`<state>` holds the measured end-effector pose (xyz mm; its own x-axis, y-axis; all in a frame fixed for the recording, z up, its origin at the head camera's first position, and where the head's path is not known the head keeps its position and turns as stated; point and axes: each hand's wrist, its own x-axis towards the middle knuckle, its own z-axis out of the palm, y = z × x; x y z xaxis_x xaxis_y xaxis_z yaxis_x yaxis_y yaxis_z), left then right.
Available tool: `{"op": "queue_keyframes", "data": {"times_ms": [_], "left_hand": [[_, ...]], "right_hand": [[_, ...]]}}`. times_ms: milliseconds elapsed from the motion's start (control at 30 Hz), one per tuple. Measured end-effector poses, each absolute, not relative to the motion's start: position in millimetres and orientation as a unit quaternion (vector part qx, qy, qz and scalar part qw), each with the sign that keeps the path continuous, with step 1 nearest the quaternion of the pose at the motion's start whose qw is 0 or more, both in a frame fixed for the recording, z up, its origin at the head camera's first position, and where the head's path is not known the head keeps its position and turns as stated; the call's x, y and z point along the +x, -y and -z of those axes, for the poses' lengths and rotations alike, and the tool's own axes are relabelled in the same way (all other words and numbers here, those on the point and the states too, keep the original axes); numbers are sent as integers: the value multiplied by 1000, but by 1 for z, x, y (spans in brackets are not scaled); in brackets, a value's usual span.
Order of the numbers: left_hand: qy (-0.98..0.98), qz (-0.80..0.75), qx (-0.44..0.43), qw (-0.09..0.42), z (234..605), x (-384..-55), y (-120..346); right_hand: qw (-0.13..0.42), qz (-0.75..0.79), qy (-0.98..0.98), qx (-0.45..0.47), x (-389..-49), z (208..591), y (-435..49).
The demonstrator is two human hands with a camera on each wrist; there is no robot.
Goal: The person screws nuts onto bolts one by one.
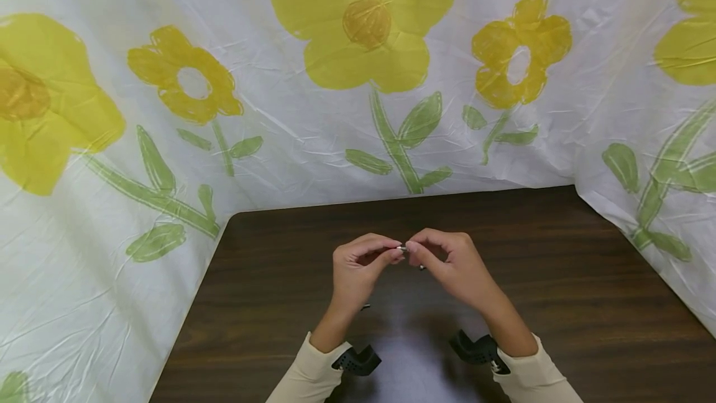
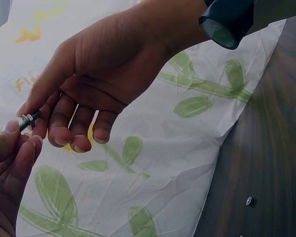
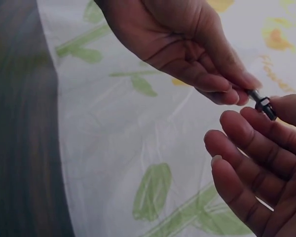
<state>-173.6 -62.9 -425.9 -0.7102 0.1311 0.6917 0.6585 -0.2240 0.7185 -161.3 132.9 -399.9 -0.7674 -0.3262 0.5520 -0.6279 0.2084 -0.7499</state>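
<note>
Steel-looking and partly dark, a short, slim threaded metal bolt sits between the two hands' fingertips, with a small silver metal nut around its shaft. It should handle as light, stiff and hard to damage, yet its smooth metal and slight size could let it slip or roll out of a loose pinch. The nut's flat sides look like the surest hold for one thumb and index finger, the shaft beyond it for the other.

Left hand: thumb and index finger pinch the shaft's end. Right hand: thumb and index finger pinch close around the nut and the dark tip; its other fingers hang loosely apart.

Below the right fingertips shows a tiny dark-and-silver piece; nearer the left wrist, a small dark sliver lies on the dark brown wood-grain table. Beyond the fingers hangs a white sheet with yellow flowers.
</note>
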Motion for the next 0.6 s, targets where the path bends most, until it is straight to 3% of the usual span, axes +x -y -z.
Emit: {"op": "queue_keyframes", "data": {"times_ms": [600], "left_hand": [[594,711,-323,192,425,-175,66]], "right_hand": [[166,-549,756,315,-162,398,-137]]}}
